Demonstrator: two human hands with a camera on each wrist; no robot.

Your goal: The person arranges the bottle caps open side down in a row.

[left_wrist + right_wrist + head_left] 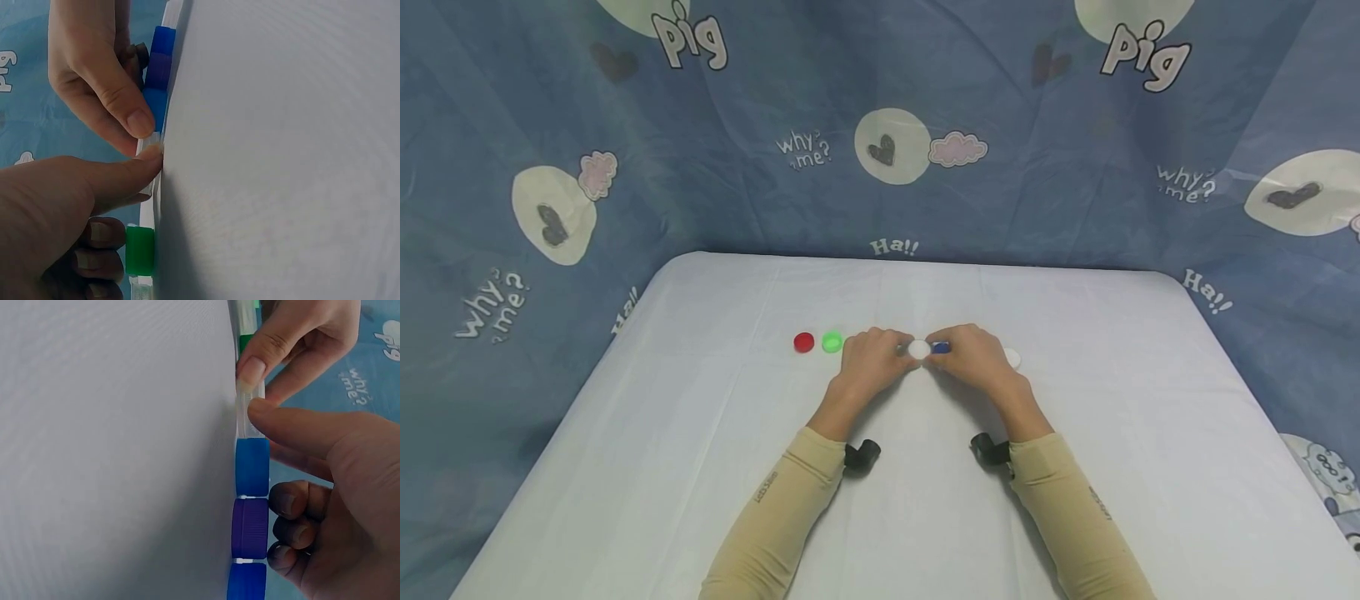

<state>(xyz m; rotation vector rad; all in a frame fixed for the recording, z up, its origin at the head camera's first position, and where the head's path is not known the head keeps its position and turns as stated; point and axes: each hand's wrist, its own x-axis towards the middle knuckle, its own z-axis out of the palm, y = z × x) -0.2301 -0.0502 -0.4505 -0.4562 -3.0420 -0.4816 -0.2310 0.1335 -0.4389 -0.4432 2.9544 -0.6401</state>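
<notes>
A white, partly see-through bottle cap (919, 349) lies on the white cloth between my two hands. My left hand (871, 360) pinches it from the left with thumb and fingers. From the other side, my right hand (972, 357) pinches the same cap, the two thumb tips close together. Beside it on the right, a light blue cap (252, 467), a purple cap (250, 529) and a darker blue cap (246, 582) stand in a row under the right hand. A dark green cap (139, 251) sits near the curled fingers of my left hand.
Further left in the row are a bright green cap (832, 342) and a red cap (803, 342). Another white cap (1012, 358) shows past the right hand. A blue printed curtain (895, 217) hangs behind the white-covered table (917, 517).
</notes>
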